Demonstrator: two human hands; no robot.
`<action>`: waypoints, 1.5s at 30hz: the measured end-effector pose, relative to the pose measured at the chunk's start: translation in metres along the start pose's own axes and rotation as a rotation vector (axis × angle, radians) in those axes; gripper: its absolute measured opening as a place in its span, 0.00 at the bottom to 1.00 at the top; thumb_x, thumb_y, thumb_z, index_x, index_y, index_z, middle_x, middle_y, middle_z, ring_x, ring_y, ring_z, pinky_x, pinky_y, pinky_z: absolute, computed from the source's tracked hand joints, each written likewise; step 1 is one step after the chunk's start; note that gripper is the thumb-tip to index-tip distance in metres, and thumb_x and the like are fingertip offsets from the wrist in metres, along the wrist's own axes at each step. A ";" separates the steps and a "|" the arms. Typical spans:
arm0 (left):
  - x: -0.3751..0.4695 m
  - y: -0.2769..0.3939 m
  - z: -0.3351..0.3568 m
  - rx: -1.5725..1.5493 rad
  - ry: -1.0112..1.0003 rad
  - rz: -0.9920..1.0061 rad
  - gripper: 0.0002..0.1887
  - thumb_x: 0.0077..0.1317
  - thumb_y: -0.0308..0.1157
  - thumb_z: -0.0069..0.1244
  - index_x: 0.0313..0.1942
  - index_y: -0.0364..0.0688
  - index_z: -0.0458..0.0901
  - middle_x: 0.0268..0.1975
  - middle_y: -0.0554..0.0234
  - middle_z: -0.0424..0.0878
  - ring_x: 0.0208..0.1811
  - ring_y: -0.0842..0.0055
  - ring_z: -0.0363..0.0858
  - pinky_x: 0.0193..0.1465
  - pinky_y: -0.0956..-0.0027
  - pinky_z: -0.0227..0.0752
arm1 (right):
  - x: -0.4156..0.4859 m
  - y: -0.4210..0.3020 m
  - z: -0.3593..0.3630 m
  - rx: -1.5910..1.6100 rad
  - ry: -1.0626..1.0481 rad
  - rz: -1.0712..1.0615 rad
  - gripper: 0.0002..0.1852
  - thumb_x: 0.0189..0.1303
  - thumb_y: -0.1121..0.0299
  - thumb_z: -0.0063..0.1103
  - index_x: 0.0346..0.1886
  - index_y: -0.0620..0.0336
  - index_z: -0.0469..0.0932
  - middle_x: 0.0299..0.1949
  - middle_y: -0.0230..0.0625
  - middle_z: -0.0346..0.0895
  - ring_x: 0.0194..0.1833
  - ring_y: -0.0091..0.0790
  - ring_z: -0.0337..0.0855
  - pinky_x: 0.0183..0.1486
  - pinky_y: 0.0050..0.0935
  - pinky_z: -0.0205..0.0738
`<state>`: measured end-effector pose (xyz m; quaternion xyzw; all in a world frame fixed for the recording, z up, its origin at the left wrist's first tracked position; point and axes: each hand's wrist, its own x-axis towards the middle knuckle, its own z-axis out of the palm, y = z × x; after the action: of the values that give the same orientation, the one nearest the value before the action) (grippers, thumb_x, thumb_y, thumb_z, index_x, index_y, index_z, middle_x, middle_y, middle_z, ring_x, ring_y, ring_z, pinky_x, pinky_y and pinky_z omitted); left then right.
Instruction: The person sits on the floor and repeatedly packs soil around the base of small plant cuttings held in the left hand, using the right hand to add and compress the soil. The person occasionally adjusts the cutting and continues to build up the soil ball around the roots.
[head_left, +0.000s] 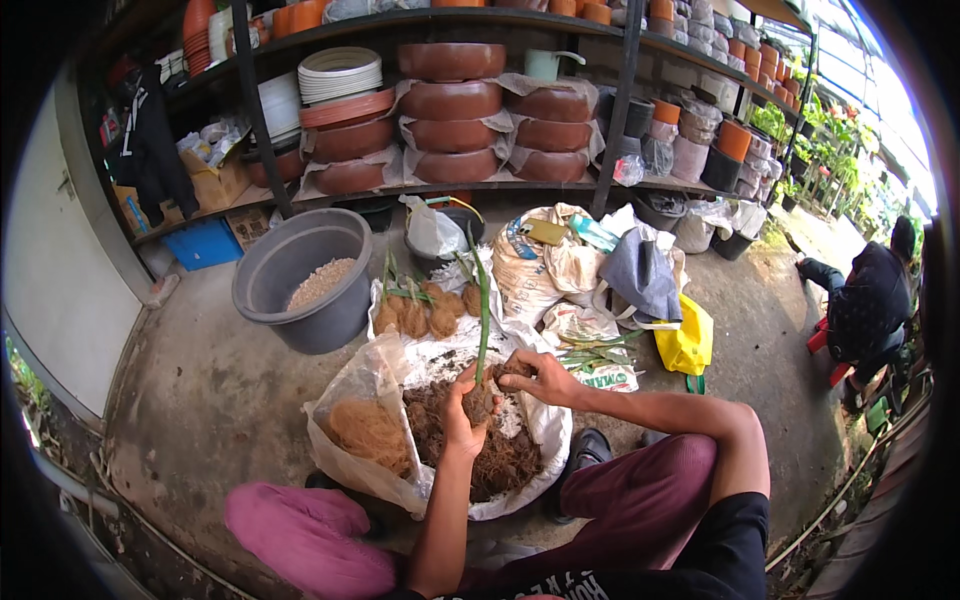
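Observation:
My left hand (463, 416) is closed around the fibrous root end of a plant cutting with one long green leaf (482, 307) standing upright. On the right, my right hand (544, 379) pinches a clump of brown fibre (514, 370) close beside that root end. Beneath both hands lies an opened white woven sack (553, 442) holding dark brown fibrous planting material (510, 465). At its left a clear plastic bag (360, 375) contains lighter tan coconut fibre (367, 435). Several fibre-wrapped root balls with green leaves (415, 319) rest at the sack's far edge.
A large grey tub (300, 300) with pale granules stands at the left. Behind the sack are a full woven bag (517, 262) with a phone (543, 231) on it, and a yellow bag (686, 337). Shelves hold stacked brown pots (454, 97). Another person (870, 300) sits far right.

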<state>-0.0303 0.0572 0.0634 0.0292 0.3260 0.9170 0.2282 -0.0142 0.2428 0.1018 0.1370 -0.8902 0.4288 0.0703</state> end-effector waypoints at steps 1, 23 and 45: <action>-0.001 0.000 0.000 -0.032 -0.003 -0.020 0.27 0.63 0.39 0.43 0.61 0.35 0.71 0.48 0.58 0.78 0.31 0.72 0.78 0.32 0.68 0.73 | 0.001 -0.002 -0.001 -0.009 -0.025 0.021 0.18 0.59 0.56 0.68 0.40 0.63 0.81 0.31 0.44 0.82 0.32 0.37 0.83 0.37 0.37 0.74; 0.002 -0.027 0.011 -0.100 0.176 0.313 0.31 0.64 0.44 0.41 0.61 0.30 0.71 0.47 0.59 0.76 0.35 0.73 0.74 0.37 0.69 0.70 | 0.011 -0.013 0.024 0.263 0.136 0.271 0.18 0.65 0.55 0.62 0.37 0.64 0.78 0.26 0.38 0.81 0.30 0.28 0.81 0.34 0.33 0.73; 0.001 -0.021 0.001 -0.287 0.169 0.173 0.27 0.65 0.46 0.47 0.56 0.34 0.75 0.41 0.64 0.79 0.36 0.74 0.79 0.42 0.68 0.75 | 0.004 0.000 0.007 0.385 -0.178 0.080 0.26 0.69 0.66 0.56 0.69 0.55 0.65 0.57 0.40 0.73 0.48 0.27 0.80 0.47 0.28 0.77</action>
<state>-0.0231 0.0727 0.0516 -0.0530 0.2061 0.9695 0.1219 -0.0177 0.2368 0.0989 0.1497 -0.7993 0.5795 -0.0531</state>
